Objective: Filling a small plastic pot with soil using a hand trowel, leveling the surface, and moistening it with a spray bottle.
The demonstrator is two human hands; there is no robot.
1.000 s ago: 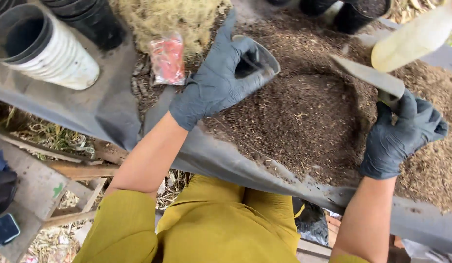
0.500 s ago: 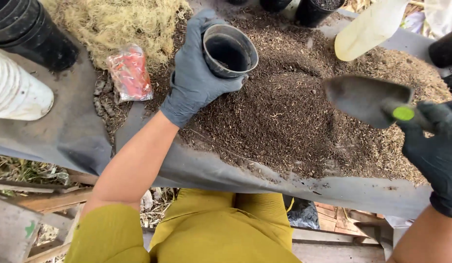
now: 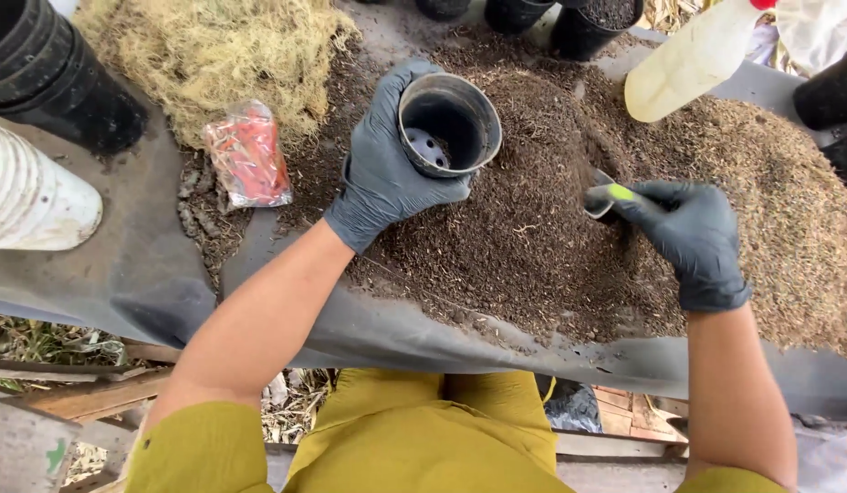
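Note:
My left hand, in a dark glove, grips a small black plastic pot and holds it tilted with its mouth toward me; holes show in its bottom. My right hand, also gloved, holds a trowel by its green-marked handle. The trowel's blade is pushed into the heap of brown potting soil just right of the pot, so most of the blade is hidden.
Pale fibrous moss lies at the back left with a red packet beside it. Stacked black pots and white pots stand at the left. A pale spray bottle and more black pots sit behind the soil. Grey sheet covers the bench.
The right hand has swung the trowel left and down from above the heap into the soil. The left hand kept the pot and tilted it slightly toward the trowel.

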